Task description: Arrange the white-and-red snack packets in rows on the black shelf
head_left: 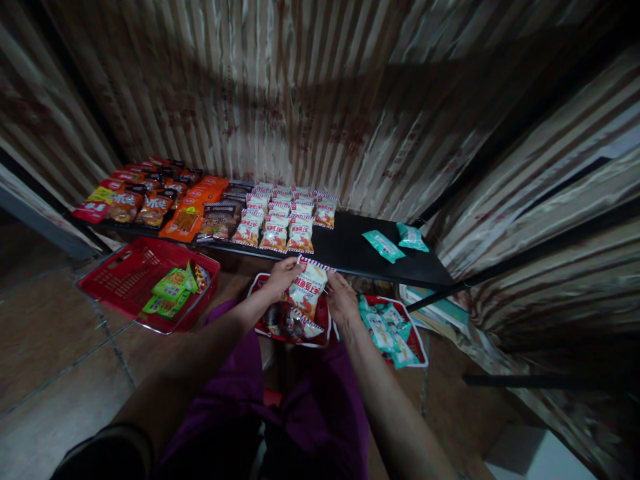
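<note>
Between my two hands is a white and orange snack bag with a striped top edge (307, 288), above the middle red basket (326, 328). My left hand (284, 275) pinches its upper left corner. My right hand (342, 299) holds its right side near the top, fingers closed on it. Similar white snack bags (274, 230) lie in rows on the black shelf (345, 243), just beyond my hands. More packets lie in the middle basket, partly hidden by the held bag.
Orange and dark packets (185, 212) cover the shelf's left part; two teal packets (383, 246) lie on its right. A red basket with green packets (107, 277) stands left, another with teal packets (417, 343) right. Striped sheeting (300, 100) hangs behind.
</note>
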`<move>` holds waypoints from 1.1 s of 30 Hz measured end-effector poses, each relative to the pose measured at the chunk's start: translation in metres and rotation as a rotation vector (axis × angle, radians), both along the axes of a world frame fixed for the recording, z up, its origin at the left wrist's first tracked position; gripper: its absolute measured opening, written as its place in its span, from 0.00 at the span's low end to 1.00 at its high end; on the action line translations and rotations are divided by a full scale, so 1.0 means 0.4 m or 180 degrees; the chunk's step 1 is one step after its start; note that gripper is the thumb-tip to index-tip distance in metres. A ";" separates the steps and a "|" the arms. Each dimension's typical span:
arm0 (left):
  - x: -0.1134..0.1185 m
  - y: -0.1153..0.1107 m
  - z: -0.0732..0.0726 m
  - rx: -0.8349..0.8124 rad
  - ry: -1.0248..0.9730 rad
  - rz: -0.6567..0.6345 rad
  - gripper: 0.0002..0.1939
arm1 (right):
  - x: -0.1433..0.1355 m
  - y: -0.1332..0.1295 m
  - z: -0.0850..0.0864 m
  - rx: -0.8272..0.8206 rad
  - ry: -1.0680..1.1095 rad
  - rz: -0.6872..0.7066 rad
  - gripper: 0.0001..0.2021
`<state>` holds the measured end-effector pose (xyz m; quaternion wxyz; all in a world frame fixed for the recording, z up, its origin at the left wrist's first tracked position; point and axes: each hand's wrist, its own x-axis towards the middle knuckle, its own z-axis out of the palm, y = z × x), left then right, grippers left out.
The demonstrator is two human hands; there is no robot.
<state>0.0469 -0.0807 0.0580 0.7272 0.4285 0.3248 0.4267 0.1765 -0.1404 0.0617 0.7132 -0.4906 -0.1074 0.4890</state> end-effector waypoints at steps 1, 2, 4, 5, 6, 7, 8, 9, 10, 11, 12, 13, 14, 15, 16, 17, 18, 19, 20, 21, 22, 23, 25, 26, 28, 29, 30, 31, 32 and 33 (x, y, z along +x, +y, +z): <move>-0.001 -0.001 -0.001 0.0022 0.0016 -0.0018 0.15 | 0.000 0.001 0.002 -0.0022 -0.0015 -0.0003 0.12; -0.001 -0.002 -0.002 0.0037 0.0036 -0.0037 0.15 | 0.000 0.002 0.004 -0.0058 -0.0036 -0.0045 0.12; -0.002 -0.005 -0.001 0.0034 0.0061 -0.0035 0.15 | -0.001 0.007 0.005 -0.0145 -0.0077 -0.0230 0.12; -0.004 -0.007 -0.001 0.0019 0.0062 -0.0025 0.15 | -0.002 0.010 0.004 -0.0176 -0.0081 -0.0331 0.12; -0.007 -0.010 -0.001 -0.0007 0.0066 -0.0028 0.16 | -0.002 0.014 0.003 -0.0194 -0.0074 -0.0415 0.12; -0.011 -0.013 -0.001 -0.0045 0.0070 -0.0064 0.17 | -0.002 0.017 0.001 -0.0201 -0.0067 -0.0484 0.11; -0.017 -0.016 -0.003 -0.0094 0.0086 -0.0155 0.18 | -0.001 0.020 -0.001 -0.0197 -0.0068 -0.0547 0.11; -0.025 -0.020 -0.005 -0.0142 0.0117 -0.0279 0.19 | 0.001 0.023 -0.003 -0.0182 -0.0081 -0.0589 0.11; -0.034 -0.025 -0.009 -0.0178 0.0158 -0.0414 0.20 | 0.004 0.026 -0.005 -0.0168 -0.0102 -0.0617 0.11; -0.043 -0.030 -0.014 -0.0207 0.0191 -0.0525 0.21 | 0.006 0.029 -0.007 -0.0169 -0.0131 -0.0642 0.11; -0.052 -0.035 -0.019 -0.0229 0.0207 -0.0599 0.21 | 0.009 0.031 -0.009 -0.0188 -0.0162 -0.0669 0.11; -0.059 -0.041 -0.024 -0.0245 0.0208 -0.0641 0.22 | 0.011 0.033 -0.011 -0.0214 -0.0192 -0.0700 0.11; -0.065 -0.046 -0.029 -0.0258 0.0190 -0.0674 0.23 | 0.012 0.036 -0.012 -0.0240 -0.0220 -0.0733 0.12; -0.069 -0.050 -0.033 -0.0270 0.0153 -0.0704 0.25 | 0.012 0.037 -0.014 -0.0261 -0.0243 -0.0769 0.12; -0.070 -0.054 -0.037 -0.0275 0.0113 -0.0746 0.26 | 0.012 0.039 -0.016 -0.0269 -0.0259 -0.0802 0.12; -0.071 -0.057 -0.041 -0.0264 0.0079 -0.0782 0.27 | 0.011 0.040 -0.017 -0.0266 -0.0261 -0.0828 0.11; -0.070 -0.059 -0.044 -0.0242 0.0059 -0.0795 0.27 | 0.009 0.041 -0.018 -0.0261 -0.0242 -0.0848 0.11; -0.068 -0.061 -0.046 -0.0222 0.0056 -0.0761 0.27 | 0.008 0.042 -0.018 -0.0260 -0.0205 -0.0865 0.10; -0.067 -0.062 -0.048 -0.0203 0.0070 -0.0690 0.26 | 0.007 0.042 -0.018 -0.0261 -0.0159 -0.0890 0.10; -0.065 -0.063 -0.049 -0.0182 0.0092 -0.0620 0.25 | 0.007 0.042 -0.018 -0.0262 -0.0119 -0.0934 0.09; -0.064 -0.064 -0.050 -0.0162 0.0116 -0.0571 0.25 | 0.008 0.042 -0.018 -0.0258 -0.0095 -0.0981 0.09; -0.063 -0.066 -0.051 -0.0147 0.0137 -0.0544 0.25 | 0.010 0.042 -0.018 -0.0250 -0.0094 -0.1019 0.09; -0.060 -0.070 -0.053 -0.0151 0.0140 -0.0559 0.25 | 0.016 0.042 -0.018 -0.0241 -0.0166 -0.1065 0.10; -0.058 -0.073 -0.054 -0.0159 0.0131 -0.0564 0.25 | 0.019 0.042 -0.019 -0.0240 -0.0222 -0.1066 0.10; -0.052 -0.078 -0.058 -0.0156 0.0118 -0.0459 0.23 | 0.025 0.043 -0.020 -0.0234 -0.0316 -0.1025 0.12; -0.048 -0.080 -0.061 -0.0143 0.0126 -0.0367 0.21 | 0.026 0.043 -0.020 -0.0231 -0.0340 -0.1006 0.12; -0.044 -0.082 -0.064 -0.0123 0.0149 -0.0275 0.19 | 0.027 0.043 -0.021 -0.0230 -0.0342 -0.0997 0.13; -0.040 -0.083 -0.067 -0.0104 0.0181 -0.0185 0.17 | 0.026 0.044 -0.020 -0.0231 -0.0322 -0.0999 0.13; -0.036 -0.085 -0.071 -0.0095 0.0214 -0.0103 0.16 | 0.025 0.044 -0.020 -0.0238 -0.0294 -0.1015 0.13; -0.033 -0.087 -0.075 -0.0085 0.0244 -0.0031 0.15 | 0.022 0.044 -0.019 -0.0251 -0.0270 -0.1039 0.12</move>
